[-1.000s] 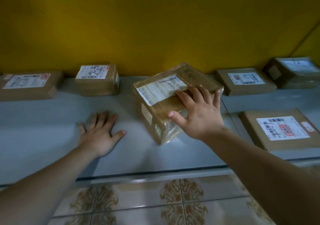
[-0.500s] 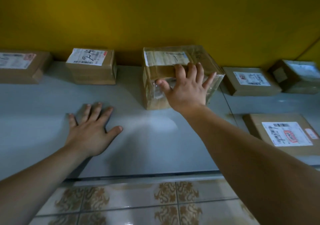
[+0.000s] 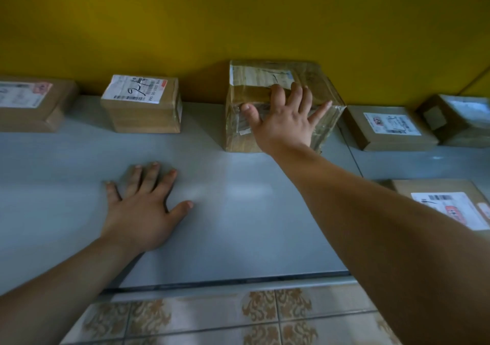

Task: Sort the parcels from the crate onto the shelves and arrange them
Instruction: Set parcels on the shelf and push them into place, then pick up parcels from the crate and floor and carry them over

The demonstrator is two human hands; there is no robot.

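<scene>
A taped brown parcel [image 3: 265,79] with a white label stands on the grey shelf [image 3: 238,212], its back against the yellow wall. My right hand [image 3: 283,122] lies against the parcel's front and top edge, fingers spread, pressing on it rather than gripping. My left hand [image 3: 143,212] rests flat on the bare shelf surface, fingers apart, holding nothing. Left of the big parcel sits a smaller labelled box [image 3: 141,104], also at the wall.
A flat parcel [image 3: 31,106] lies at the far left. On the right are two boxes [image 3: 387,128] [image 3: 461,119] at the wall and a flat labelled parcel [image 3: 450,206] nearer me. Patterned floor tiles [image 3: 238,320] show below the shelf's front edge.
My right hand has pushed the big parcel away from me until it reached the wall and squared it up. My left hand has stayed flat on the shelf.
</scene>
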